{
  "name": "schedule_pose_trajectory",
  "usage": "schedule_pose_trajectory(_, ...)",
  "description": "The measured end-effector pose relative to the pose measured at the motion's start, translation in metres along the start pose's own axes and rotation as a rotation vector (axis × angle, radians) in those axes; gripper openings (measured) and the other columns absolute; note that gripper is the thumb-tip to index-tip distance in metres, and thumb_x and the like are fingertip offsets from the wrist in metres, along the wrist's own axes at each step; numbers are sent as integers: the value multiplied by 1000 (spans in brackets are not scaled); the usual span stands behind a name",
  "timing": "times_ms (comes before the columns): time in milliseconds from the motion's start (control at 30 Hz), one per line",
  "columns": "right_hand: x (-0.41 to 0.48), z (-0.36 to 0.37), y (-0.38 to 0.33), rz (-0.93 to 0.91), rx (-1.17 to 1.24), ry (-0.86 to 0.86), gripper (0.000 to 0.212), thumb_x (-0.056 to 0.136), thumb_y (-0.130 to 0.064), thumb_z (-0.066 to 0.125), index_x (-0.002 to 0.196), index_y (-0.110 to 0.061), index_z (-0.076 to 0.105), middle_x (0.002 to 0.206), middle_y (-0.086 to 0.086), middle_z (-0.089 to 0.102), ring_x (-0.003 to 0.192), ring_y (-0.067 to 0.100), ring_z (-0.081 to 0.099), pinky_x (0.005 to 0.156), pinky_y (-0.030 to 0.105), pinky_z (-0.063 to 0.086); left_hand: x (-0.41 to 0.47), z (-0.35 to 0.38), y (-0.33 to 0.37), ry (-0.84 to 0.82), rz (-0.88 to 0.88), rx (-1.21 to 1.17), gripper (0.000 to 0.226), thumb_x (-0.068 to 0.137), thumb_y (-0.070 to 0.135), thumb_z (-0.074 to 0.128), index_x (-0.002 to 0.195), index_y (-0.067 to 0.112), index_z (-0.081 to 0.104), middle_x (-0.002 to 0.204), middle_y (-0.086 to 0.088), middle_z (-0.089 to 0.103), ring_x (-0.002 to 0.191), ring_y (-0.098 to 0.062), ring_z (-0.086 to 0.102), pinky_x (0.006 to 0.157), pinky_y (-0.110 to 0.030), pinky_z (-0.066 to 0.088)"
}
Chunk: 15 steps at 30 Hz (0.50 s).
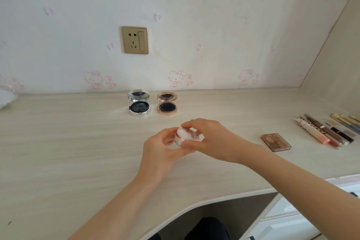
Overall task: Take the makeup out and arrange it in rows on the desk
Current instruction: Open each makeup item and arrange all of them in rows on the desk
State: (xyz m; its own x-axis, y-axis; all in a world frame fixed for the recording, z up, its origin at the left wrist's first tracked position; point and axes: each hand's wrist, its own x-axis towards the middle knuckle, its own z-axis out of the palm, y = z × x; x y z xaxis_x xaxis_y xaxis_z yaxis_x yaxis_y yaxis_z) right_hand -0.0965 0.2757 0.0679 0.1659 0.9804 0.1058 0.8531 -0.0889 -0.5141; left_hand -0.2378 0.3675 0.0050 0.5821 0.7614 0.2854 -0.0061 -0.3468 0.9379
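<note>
A small round white jar with a rose-gold rim (186, 136) is held just above the middle of the pale wooden desk (78, 142). My left hand (158, 149) grips its base from the left. My right hand (210, 138) pinches its lid from above and the right. Behind them, near the wall, stand two opened compacts side by side: a silver one (139, 105) and a rose-gold one (167, 105), both with lids upright. To the right lie a brown eyeshadow palette (276, 141) and a row of several tubes and pencils (327, 132).
A gold wall socket (135, 40) sits above the compacts. A white crumpled thing (6, 96) lies at the desk's far left. The desk's front edge curves inward at the bottom, with white drawers (292, 220) below on the right. A slanted wall closes the right end.
</note>
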Motion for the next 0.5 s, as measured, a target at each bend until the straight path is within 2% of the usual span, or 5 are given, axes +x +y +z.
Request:
schedule_pose_trajectory(67,3,-4,0,14,6,-1,47,81,-47,66,126,-32,57,118,-16,61,101,3,57,83,16,45,1,-1,-2,-6,0,10,56,49,33,92,100,36,69,91,20,72,90,2,67,79,-8,47)
schedule_pose_trajectory(167,4,-8,-1,3,-49,-40,46,83,-42,66,126,-29,59,118,-9,65,103,9,59,87,26,49,1,0,-3,-12,14,23,58,47,32,93,99,38,68,90,21,72,90,2,67,79,-7,46)
schedule_pose_trajectory(233,3,-10,-3,-51,-111,-78,35,87,-40,61,118,-23,62,108,-4,67,99,14,59,84,34,50,2,1,-5,-9,9,26,59,46,33,93,99,36,68,90,20,73,90,2,67,80,-8,46)
schedule_pose_trajectory(367,1,-10,-7,-144,-210,-108,15,94,-36,53,94,-21,54,88,-8,59,82,13,52,75,33,45,3,0,-6,-14,-2,32,57,48,28,94,98,36,66,89,17,73,91,0,67,78,-9,47)
schedule_pose_trajectory(500,3,-8,-8,-174,-214,-84,19,96,-31,50,106,-17,56,94,-5,58,86,16,53,78,34,45,6,-3,-5,-24,-17,8,58,53,20,93,100,36,64,93,16,73,94,0,67,77,-10,47)
